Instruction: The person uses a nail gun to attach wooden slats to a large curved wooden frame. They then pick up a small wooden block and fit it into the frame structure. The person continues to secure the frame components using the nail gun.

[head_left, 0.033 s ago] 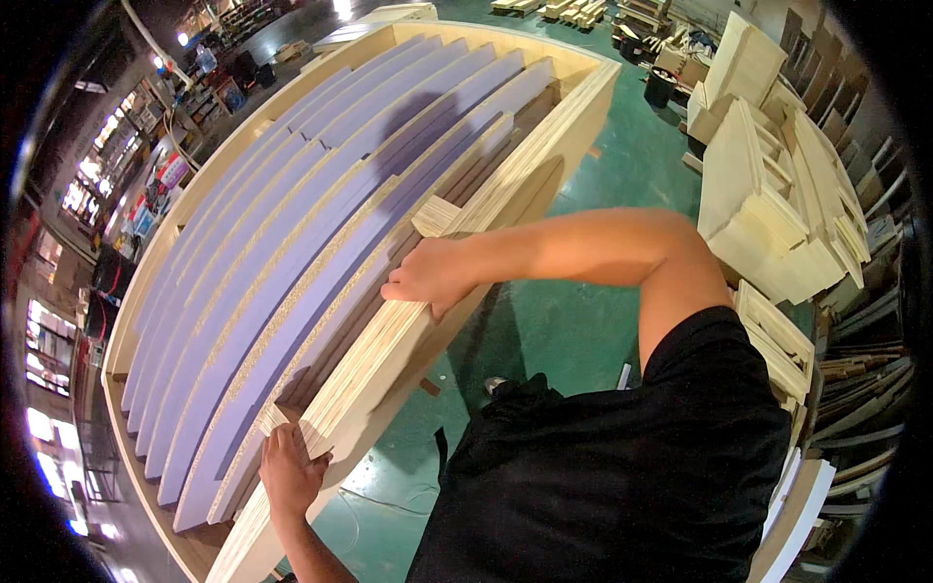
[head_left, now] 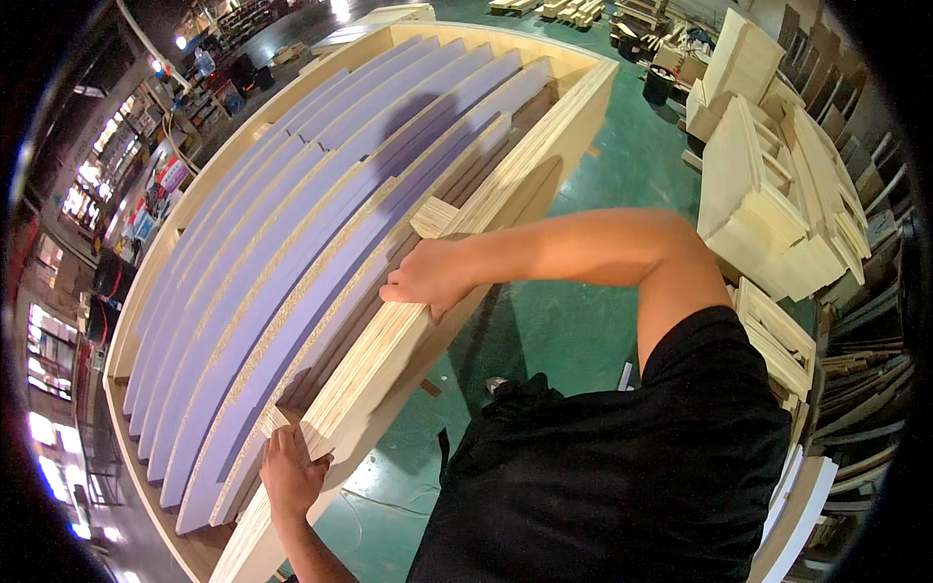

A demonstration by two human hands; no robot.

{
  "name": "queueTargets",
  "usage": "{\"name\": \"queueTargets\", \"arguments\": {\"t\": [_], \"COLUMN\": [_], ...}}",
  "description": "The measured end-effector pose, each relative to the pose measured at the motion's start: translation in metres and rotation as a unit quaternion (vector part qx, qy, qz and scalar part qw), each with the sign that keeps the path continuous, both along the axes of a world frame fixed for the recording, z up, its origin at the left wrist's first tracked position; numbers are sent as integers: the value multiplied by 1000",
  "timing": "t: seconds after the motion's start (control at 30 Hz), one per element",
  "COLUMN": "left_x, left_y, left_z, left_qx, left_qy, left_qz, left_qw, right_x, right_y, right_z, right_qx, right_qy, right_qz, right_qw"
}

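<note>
A large light-wood frame (head_left: 364, 355) stretches before me, its near rail running from lower left to upper right. My right hand (head_left: 428, 275) is closed over this rail about midway along, its fingers bent over the inner edge. Further down, near the front end, my left hand (head_left: 294, 468) grips the same rail, fingers on top and thumb toward the outer side. Beside the right hand a short wooden block (head_left: 434, 217) juts inward; another block (head_left: 275, 420) lies by the left fingertips. Inside the frame stand several curved, lilac-faced boards (head_left: 301, 233) with rough pale edges.
Green floor (head_left: 573, 335) lies to the right of the frame. Stacked pale wooden boxes and frames (head_left: 758, 204) stand at the right. Dark bins (head_left: 659, 85) and timber piles (head_left: 573, 12) are at the back. Buckets and clutter (head_left: 146, 219) line the left side.
</note>
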State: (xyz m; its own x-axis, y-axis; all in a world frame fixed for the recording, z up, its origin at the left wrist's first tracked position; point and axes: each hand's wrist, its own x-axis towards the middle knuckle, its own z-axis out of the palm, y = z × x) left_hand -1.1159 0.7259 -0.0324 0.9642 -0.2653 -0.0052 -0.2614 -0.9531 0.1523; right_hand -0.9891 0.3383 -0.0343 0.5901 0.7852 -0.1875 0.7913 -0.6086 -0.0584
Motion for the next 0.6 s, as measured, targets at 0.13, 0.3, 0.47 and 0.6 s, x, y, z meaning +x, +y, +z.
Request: {"name": "queueTargets", "arguments": {"t": [0.13, 0.3, 0.47, 0.6], "left_x": [5, 10, 14, 8], "left_y": [2, -1, -11, -15], "left_z": [-2, 4, 3, -4], "left_qx": [9, 24, 20, 29], "left_qy": [14, 27, 25, 19], "left_qz": [3, -21, -54, -60], "left_qw": [1000, 999, 998, 998], "right_x": [-4, 0, 2, -8], "right_y": [-2, -2, -8, -20], "right_z": [5, -3, -7, -25], "right_qx": [9, 3, -12, 99], "right_qy": [-8, 1, 16, -112], "right_qz": [-5, -3, -4, 25], "right_qw": [1000, 1000, 1000, 988]}}
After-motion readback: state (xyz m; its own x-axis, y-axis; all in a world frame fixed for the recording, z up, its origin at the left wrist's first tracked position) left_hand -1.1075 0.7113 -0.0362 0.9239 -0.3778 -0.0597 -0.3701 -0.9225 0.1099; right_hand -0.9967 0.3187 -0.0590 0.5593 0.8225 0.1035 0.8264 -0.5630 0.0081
